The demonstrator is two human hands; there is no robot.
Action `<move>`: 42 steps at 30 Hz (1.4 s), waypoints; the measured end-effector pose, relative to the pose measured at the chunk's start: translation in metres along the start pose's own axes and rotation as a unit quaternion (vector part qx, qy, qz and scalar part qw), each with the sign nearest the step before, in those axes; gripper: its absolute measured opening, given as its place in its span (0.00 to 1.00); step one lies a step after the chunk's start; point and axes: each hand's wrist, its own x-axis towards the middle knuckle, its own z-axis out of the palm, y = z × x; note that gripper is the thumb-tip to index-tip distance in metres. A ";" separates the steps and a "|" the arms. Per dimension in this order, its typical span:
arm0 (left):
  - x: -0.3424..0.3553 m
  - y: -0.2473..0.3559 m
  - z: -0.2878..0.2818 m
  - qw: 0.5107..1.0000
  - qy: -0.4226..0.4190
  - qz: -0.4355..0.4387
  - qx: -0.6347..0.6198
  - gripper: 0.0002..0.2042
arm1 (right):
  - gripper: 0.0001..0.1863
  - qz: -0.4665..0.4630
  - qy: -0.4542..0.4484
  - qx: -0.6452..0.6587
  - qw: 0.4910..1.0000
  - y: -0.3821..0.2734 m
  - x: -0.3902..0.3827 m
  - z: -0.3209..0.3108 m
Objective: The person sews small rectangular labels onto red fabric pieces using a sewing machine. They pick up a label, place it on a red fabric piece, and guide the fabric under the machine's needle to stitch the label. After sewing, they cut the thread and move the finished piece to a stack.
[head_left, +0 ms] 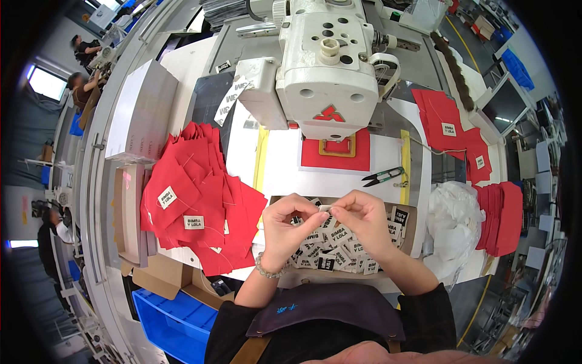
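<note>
Between the pinched thumbs and forefingers of my left hand and my right hand is a small pale fabric label. Both hands hover over a cardboard box full of loose labels, mostly cream with dark print and a few black. Just beyond, a white sewing machine stands with its head over a red fabric piece. A yellowish clamp frame sits on that fabric. Green-handled thread snips lie right of it on the white work surface.
Left, a heap of red fabric pieces with sewn labels and loose threads lies beside a white box. On the right are more labelled red pieces, a crumpled plastic bag and a red stack. A blue bin stands lower left.
</note>
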 end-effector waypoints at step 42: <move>-0.007 -0.006 0.014 0.987 0.062 0.019 -0.150 0.14 | 0.04 -0.031 -0.002 -0.004 0.999 0.001 -0.007 0.009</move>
